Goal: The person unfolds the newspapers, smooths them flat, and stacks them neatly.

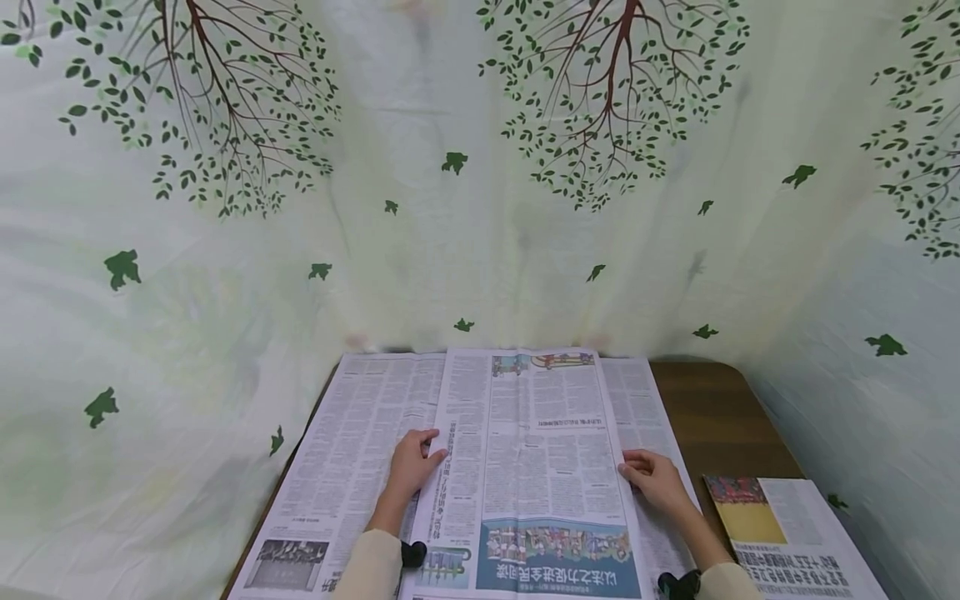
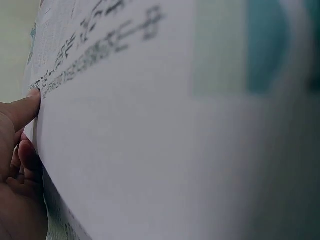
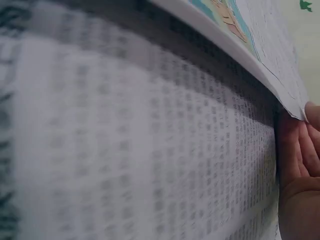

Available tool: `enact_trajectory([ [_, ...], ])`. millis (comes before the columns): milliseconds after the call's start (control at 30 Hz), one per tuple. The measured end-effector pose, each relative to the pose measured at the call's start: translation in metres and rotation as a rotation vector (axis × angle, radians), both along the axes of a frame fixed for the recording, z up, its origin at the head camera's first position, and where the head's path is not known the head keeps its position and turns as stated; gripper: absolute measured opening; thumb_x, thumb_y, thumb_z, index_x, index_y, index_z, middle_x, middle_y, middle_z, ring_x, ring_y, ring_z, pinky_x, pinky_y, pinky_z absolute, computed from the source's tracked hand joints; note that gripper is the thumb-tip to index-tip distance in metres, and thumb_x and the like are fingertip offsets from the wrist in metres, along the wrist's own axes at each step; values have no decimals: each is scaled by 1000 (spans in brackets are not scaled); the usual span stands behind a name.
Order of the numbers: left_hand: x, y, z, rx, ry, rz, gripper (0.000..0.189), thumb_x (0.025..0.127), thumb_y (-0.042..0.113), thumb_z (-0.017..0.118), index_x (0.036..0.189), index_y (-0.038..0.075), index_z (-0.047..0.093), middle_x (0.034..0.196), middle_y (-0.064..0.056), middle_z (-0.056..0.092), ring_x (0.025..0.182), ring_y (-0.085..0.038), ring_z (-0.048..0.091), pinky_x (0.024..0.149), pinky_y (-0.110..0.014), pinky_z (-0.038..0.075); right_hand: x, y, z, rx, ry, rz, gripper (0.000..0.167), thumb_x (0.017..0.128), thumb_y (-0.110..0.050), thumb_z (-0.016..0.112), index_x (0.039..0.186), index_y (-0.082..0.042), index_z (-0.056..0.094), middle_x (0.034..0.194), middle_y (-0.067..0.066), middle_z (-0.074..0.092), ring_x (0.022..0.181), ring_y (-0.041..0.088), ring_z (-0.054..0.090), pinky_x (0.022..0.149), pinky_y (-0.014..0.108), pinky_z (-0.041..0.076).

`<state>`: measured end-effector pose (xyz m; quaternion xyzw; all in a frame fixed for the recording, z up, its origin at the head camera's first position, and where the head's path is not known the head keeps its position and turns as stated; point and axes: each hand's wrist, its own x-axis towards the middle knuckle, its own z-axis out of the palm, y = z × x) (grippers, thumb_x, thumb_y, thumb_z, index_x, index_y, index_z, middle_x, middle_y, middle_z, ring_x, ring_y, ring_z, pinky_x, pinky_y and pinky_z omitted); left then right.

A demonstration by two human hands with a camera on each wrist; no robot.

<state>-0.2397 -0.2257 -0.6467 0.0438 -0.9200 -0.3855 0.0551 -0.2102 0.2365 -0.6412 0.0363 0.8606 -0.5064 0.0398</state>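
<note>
A newspaper page (image 1: 551,467), with a blue illustrated banner at its near end, lies upside down to me over a wider spread newspaper (image 1: 352,450). My left hand (image 1: 408,468) pinches its left edge between thumb and fingers. On the opposite side, my right hand (image 1: 660,481) pinches the right edge. In the right wrist view, the page edge is lifted above the printed sheet (image 3: 150,140) below, with the thumb on top and fingers underneath. The left wrist view shows the left thumb (image 2: 27,107) on the page's edge and curled fingers beneath.
A folded newspaper (image 1: 795,533) with a yellow and red picture sits at the right on the brown wooden table (image 1: 705,400). Behind and beside the table hangs a pale curtain (image 1: 525,250) printed with trees and green leaves.
</note>
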Motion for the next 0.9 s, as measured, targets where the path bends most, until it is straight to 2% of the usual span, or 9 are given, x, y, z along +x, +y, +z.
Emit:
enact_trajectory([
  [100, 0, 2, -1, -16, 11, 7, 49, 86, 17, 84, 131, 4, 70, 95, -5, 58, 80, -16, 47, 69, -26, 37, 10, 3, 2, -44, -29, 41, 40, 97, -15, 71, 125, 12, 64, 101, 15, 77, 82, 8, 68, 67, 22, 55],
  [300, 0, 4, -2, -28, 47, 12, 48, 85, 17, 84, 130, 4, 71, 95, -5, 56, 79, -15, 47, 69, -26, 36, 30, 13, 8, -152, -160, 145, 47, 100, -19, 69, 130, 16, 59, 106, 18, 76, 81, 16, 71, 67, 28, 59],
  [467, 0, 3, -4, -42, 69, 25, 48, 85, 18, 84, 129, 4, 71, 94, -3, 54, 78, -13, 45, 68, -25, 36, 43, 16, 9, -229, -196, 210, 52, 101, -21, 67, 131, 20, 55, 109, 20, 76, 81, 18, 74, 68, 32, 61],
  [600, 1, 3, -4, -47, 80, 22, 47, 85, 18, 84, 129, 4, 71, 95, -4, 54, 80, -14, 47, 70, -27, 38, 49, 13, 10, -224, -218, 173, 54, 101, -24, 68, 131, 19, 56, 106, 17, 77, 79, 17, 73, 68, 32, 61],
  [767, 6, 11, 0, -64, 61, 46, 48, 88, 18, 81, 133, 5, 68, 103, -6, 55, 87, -17, 51, 78, -31, 44, 52, 8, 8, -183, -217, 106, 48, 100, -26, 67, 127, 14, 61, 101, 13, 77, 75, 17, 71, 65, 30, 59],
  [833, 9, 19, 2, -60, 89, 46, 46, 89, 16, 80, 132, 5, 68, 105, -8, 56, 90, -18, 54, 80, -34, 47, 52, 7, 7, -170, -208, 92, 48, 101, -26, 66, 127, 14, 62, 100, 13, 77, 74, 17, 70, 64, 30, 58],
  [900, 14, 30, 5, -38, 147, 11, 42, 89, 13, 80, 128, 4, 69, 105, -11, 58, 90, -21, 57, 80, -36, 50, 53, 6, 6, -164, -201, 72, 49, 102, -26, 66, 128, 15, 61, 99, 13, 77, 72, 17, 70, 62, 30, 58],
])
